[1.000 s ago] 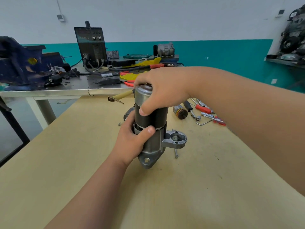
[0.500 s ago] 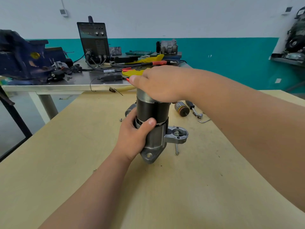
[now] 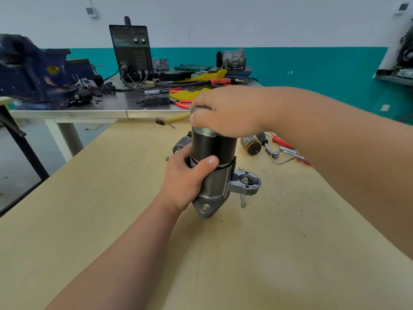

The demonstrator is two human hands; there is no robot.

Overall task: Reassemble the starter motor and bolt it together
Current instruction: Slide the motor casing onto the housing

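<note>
Both hands [image 3: 183,178] [image 3: 225,113] clasp upright starter motor [image 3: 213,146].

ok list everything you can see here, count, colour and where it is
starter motor: 1, black and silver, upright, middle of the wooden table
bolt: 1, silver, on the table right of the motor's base
armature: 1, copper and dark, on the table behind and right of the motor
red-handled tools: at least 2, red and silver, right of the armature
hex key: 1, silver, beside those tools
wooden table: 1, tan, foreground
metal bench: 1, grey, behind the table
vise: 1, blue, left end of the bench
welding machine: 1, black, back of the bench
left hand: 1, grips the motor's lower body
right hand: 1, grips the motor's top
</note>
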